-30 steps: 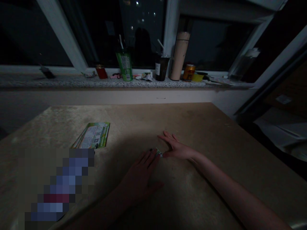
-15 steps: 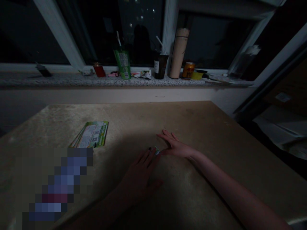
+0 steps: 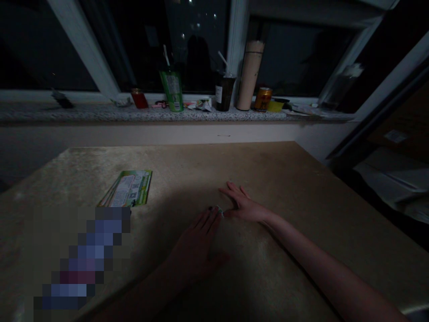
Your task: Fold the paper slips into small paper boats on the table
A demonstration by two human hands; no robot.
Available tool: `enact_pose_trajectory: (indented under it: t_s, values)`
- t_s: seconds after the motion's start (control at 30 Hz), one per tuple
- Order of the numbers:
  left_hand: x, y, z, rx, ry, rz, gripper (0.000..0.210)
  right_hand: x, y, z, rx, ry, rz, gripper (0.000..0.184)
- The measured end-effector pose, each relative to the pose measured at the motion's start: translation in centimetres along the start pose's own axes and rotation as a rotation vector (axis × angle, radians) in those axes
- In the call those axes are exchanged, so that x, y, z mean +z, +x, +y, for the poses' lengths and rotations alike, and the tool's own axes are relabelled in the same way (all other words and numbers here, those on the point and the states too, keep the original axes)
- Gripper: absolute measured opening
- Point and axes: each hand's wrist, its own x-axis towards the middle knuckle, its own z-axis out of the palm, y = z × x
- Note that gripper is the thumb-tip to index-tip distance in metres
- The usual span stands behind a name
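Note:
My left hand point(image 3: 200, 239) lies flat on the tan tabletop point(image 3: 187, 167), fingers stretched forward and thumb out to the right. Its fingertips rest on a small white-and-green piece point(image 3: 220, 210), perhaps paper or a sticker; most of it is covered and its kind cannot be made out. Just to the right, my right hand point(image 3: 246, 206) has its fingers spread on the table. The right thumb tip is beside the piece's right edge, and whether it touches is unclear. Farther left lies a fanned stack of green-and-white printed packets or cards point(image 3: 129, 188).
A pixelated blue area point(image 3: 90, 252) hides something at the lower left. Along the granite windowsill point(image 3: 194, 116) stand a red jar point(image 3: 139, 98), a green cup point(image 3: 173, 91), a dark cup with a straw point(image 3: 224, 94), a tall beige tumbler point(image 3: 250, 76) and an orange can point(image 3: 263, 99).
My left fingers have shifted slightly right and now cover more of the small piece. The right hand has stayed almost still.

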Motion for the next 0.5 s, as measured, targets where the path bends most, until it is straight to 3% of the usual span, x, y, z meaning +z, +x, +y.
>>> enact_pose_trajectory:
  t_s: [0.17, 0.5]
  values:
    - [-0.21, -0.32, -0.48, -0.005, -0.022, -0.040, 0.084, 0.19, -0.17, -0.12, 0.004, 0.013, 0.046, 0.078]
    - [0.26, -0.33, -0.97, 0.025, 0.016, 0.001, 0.081, -0.24, -0.06, -0.69, 0.044, -0.024, -0.027, 0.079]
